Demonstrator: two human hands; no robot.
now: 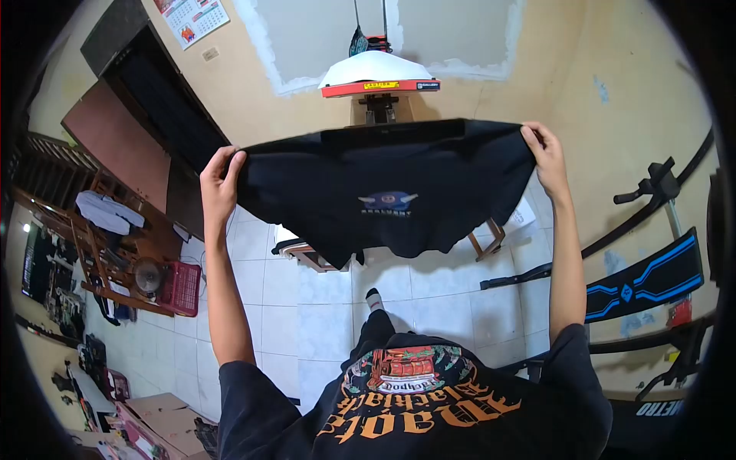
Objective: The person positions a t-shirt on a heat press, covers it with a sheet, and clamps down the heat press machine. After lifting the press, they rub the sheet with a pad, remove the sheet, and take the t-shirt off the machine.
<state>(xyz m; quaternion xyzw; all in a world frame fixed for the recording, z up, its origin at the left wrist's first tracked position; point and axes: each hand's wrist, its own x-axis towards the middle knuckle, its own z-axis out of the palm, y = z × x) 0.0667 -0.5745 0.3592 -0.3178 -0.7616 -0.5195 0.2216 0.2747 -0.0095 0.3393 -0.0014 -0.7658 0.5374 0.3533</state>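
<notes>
1. The left hand (221,180), left of the frame's centre, pinches one upper corner of a black garment (307,180) between thumb and fingers.
2. The right hand (545,153), right of centre and a little higher, grips the opposite corner. The two hands are set wide apart.
3. The black garment spans the middle of the frame between them, its top edge drawn fairly straight and its lower edge hanging in loose folds. A small printed emblem (387,202) sits near its centre.
4. The step in hand looks like spreading the cloth by its corners. As I judge it, the next move calls for even tension and a level edge, with both grips matched so that the folds can fall flat.
5. Beyond the top edge, at upper centre, stands a red-edged press (381,86) with a white cover; whether the cloth touches its lower part cannot be told.
6. Farther out, a fan (148,276) and a red crate (182,288) stand at left, and a black-and-blue panel (652,280) at right.
</notes>
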